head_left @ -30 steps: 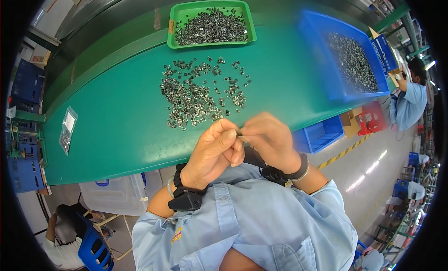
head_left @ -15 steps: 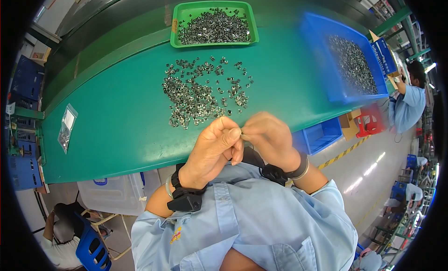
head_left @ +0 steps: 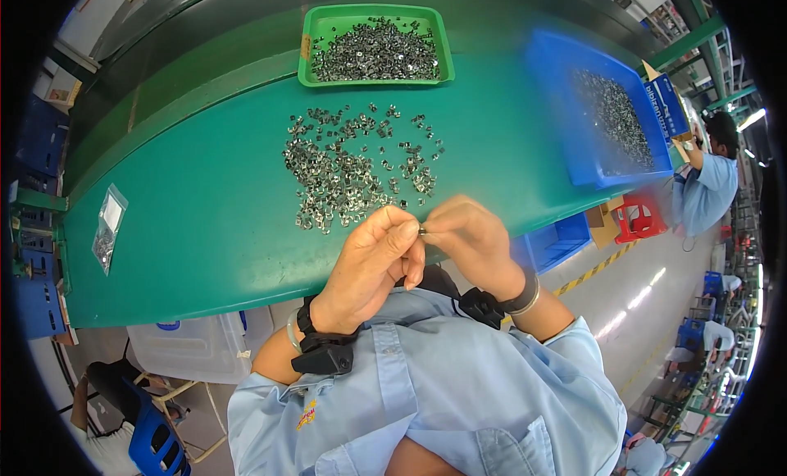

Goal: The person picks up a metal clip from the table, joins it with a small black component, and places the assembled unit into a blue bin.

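Close to my body, just past the table's near edge, my two hands meet fingertip to fingertip. Between thumb and finger my left hand (head_left: 373, 259) pinches a small dark metal part (head_left: 421, 229). My right hand (head_left: 469, 236) is closed in a pinch at the same part, its fingers slightly blurred. Just beyond my fingers a loose pile of small shiny metal parts (head_left: 336, 177) spreads over the green table (head_left: 197, 222). Farther off, a green tray (head_left: 375, 82) holds many more of them.
A blue bin (head_left: 586, 168) of small parts stands at the right table edge. On the left lies a clear plastic bag (head_left: 108, 226). Beneath the table are a lidded clear box (head_left: 188, 349) and a blue crate (head_left: 557, 242). A person (head_left: 709, 185) works at the far right.
The small part now shows more clearly between my fingertips. Both hands stay nearly in place, and the whole view has shifted slightly.
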`<act>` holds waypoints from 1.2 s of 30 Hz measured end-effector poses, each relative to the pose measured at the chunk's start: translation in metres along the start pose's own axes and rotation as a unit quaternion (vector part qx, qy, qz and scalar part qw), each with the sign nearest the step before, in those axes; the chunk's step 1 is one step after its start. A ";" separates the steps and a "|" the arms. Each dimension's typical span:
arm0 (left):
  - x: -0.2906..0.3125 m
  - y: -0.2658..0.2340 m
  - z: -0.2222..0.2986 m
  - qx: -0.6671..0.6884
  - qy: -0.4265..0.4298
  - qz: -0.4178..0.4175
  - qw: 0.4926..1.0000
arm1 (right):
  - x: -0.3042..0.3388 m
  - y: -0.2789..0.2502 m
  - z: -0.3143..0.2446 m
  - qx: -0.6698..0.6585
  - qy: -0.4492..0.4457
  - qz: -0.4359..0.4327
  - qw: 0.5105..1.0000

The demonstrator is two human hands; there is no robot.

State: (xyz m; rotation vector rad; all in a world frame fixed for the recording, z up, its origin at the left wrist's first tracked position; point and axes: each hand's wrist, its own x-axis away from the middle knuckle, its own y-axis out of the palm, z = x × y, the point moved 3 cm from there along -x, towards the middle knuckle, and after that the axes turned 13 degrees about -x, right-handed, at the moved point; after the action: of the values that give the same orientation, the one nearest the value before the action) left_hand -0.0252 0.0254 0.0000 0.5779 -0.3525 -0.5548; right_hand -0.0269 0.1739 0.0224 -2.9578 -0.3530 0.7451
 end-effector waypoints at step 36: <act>-0.002 -0.015 0.002 0.042 0.018 -0.024 0.999 | -0.064 -0.059 0.030 0.294 0.073 -0.119 0.946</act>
State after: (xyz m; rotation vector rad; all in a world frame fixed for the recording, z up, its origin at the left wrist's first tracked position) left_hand -0.0338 0.0155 -0.0084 0.6783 -0.3299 -0.5778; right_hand -0.1081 0.2159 0.0330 -2.3367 -0.3863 0.4881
